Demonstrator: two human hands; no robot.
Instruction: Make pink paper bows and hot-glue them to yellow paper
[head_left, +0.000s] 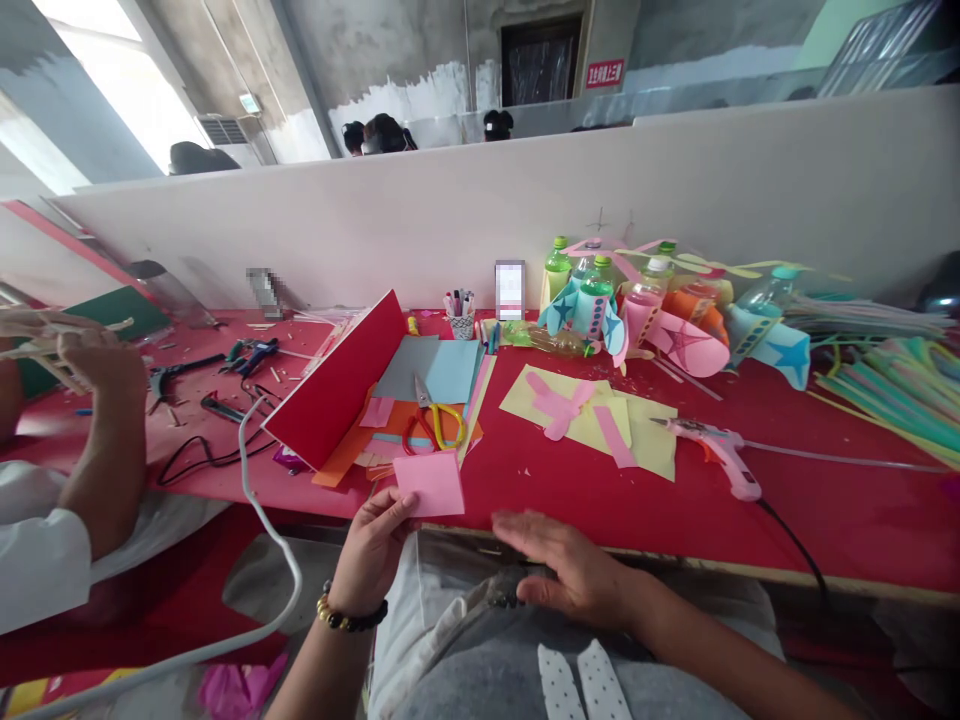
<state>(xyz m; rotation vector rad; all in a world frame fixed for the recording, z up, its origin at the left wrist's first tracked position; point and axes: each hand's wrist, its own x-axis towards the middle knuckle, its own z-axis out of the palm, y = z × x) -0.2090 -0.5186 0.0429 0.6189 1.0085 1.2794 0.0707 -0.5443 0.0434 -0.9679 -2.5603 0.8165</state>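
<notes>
Pink paper (431, 485): a small rectangular sheet near the front edge of the red tabletop (810, 500), its left side in the left hand (382, 530); the right hand (566, 565) is to its right, apart from it.
Left hand: grasping the sheet between thumb and fingers, a beaded bracelet (352, 615) around the wrist.
Right hand: released, fingers loosely extended at the tabletop's front edge; whether they touch it, I cannot tell.
Scissors (448, 425): just beyond the pink paper, red and yellow handles nearest the person, blades pointing away, lying on coloured sheets (405, 365).
Pale yellow sheets (652, 440): beyond the right hand, with pink cut-outs (559, 410) on top.
Glue gun (724, 455): lying to the right, nozzle over the yellow paper.
Decorated bottles (652, 300): clustered at the back, before a pale partition (420, 225).
Neighbour: another person's raised hand (97, 350) at far left.
</notes>
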